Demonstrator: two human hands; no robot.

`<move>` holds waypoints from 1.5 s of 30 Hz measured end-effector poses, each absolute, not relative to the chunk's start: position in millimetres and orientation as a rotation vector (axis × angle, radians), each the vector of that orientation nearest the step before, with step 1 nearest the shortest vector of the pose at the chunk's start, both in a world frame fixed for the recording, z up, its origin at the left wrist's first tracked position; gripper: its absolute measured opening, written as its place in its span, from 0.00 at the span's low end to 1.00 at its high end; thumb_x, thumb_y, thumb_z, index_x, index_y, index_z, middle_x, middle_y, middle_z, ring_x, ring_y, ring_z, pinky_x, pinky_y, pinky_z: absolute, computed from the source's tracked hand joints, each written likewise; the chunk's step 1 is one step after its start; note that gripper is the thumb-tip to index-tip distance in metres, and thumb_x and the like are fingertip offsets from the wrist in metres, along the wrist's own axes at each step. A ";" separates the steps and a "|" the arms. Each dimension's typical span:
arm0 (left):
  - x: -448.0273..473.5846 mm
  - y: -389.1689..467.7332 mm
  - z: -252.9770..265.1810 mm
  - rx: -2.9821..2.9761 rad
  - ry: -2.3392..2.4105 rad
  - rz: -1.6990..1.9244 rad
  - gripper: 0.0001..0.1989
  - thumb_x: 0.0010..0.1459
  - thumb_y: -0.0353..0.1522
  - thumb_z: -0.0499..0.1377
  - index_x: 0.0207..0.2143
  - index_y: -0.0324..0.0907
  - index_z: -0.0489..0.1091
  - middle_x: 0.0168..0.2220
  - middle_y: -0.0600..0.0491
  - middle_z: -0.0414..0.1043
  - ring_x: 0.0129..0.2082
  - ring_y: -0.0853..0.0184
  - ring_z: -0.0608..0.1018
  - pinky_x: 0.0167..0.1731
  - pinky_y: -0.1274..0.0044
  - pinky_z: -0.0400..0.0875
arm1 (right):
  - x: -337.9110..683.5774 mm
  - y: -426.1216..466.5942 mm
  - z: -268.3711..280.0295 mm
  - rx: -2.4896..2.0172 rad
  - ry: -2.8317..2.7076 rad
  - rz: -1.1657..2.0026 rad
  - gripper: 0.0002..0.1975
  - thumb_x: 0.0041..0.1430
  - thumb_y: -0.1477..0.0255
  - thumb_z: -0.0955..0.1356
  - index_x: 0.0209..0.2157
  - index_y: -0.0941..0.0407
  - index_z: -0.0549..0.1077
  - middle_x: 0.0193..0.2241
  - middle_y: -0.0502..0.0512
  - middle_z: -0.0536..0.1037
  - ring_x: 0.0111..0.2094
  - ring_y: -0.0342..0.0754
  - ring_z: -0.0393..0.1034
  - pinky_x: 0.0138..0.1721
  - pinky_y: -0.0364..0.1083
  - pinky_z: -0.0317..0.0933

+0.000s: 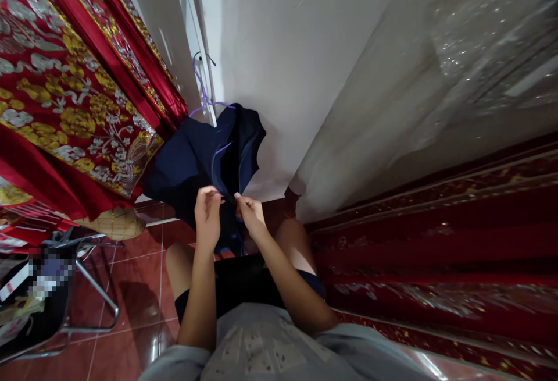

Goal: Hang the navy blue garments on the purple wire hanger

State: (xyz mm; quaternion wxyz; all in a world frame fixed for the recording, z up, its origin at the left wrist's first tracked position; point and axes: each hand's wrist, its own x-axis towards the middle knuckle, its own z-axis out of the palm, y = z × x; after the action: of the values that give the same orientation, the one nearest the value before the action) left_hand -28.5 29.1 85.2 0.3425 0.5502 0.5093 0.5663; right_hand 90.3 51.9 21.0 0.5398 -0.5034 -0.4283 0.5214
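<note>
A dark navy garment (183, 157), apparently a jacket or shirt, hangs by a purple hanger (203, 87) with its front parted. My left hand (208, 212) pinches the left front edge of the garment, thumb against fingers. Just across the gap, my right hand (251, 213) has its fingertips closed on the other front edge. What exactly lies between the fingertips is too small to make out. The lower part of the garment falls dark between my hands and knees.
On the left hang red cloths (82, 96) with gold and silver embroidery. A metal-framed chair (93, 288) bearing assorted items stands below them on red floor tiles (135, 305). A pale wall (296, 49) is ahead. Plastic-like sheeting (392, 96) and red fabric (414, 241) line the right.
</note>
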 end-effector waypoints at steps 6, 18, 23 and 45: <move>-36.2 44.8 27.6 1.586 1.337 1.271 0.12 0.57 0.28 0.58 0.45 0.43 0.66 0.44 0.48 0.73 0.46 0.64 0.79 0.48 0.72 0.74 | 89.5 50.2 33.7 -1.061 -1.009 1.456 0.22 0.54 0.50 0.69 0.23 0.55 0.74 0.16 0.50 0.69 0.19 0.42 0.60 0.22 0.43 0.53; -17.9 52.9 -3.3 1.794 1.480 1.352 0.05 0.64 0.30 0.53 0.33 0.44 0.63 0.32 0.52 0.66 0.35 0.65 0.72 0.38 0.74 0.67 | 108.2 132.5 141.2 -0.894 -0.996 1.500 0.13 0.56 0.64 0.72 0.24 0.59 0.76 0.13 0.47 0.66 0.13 0.36 0.54 0.15 0.39 0.42; -24.0 71.7 3.1 1.970 1.462 1.190 0.07 0.62 0.26 0.54 0.31 0.44 0.62 0.32 0.51 0.66 0.33 0.64 0.71 0.38 0.73 0.67 | 110.9 158.5 206.8 -0.806 -1.168 1.411 0.15 0.64 0.64 0.71 0.29 0.60 0.74 0.15 0.47 0.68 0.15 0.34 0.58 0.15 0.35 0.49; -72.5 132.3 192.9 2.078 1.237 1.981 0.14 0.69 0.39 0.58 0.31 0.42 0.68 0.31 0.54 0.69 0.36 0.68 0.73 0.43 0.74 0.68 | 116.5 144.6 111.5 -1.029 -1.492 1.269 0.16 0.64 0.72 0.64 0.22 0.60 0.73 0.10 0.47 0.68 0.13 0.37 0.60 0.20 0.38 0.54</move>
State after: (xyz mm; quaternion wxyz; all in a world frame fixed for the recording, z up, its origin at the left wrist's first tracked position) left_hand -72.5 132.3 192.9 0.0078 0.6648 0.3956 0.6337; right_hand 116.5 144.6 111.5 0.4480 -0.4158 -0.6028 0.5128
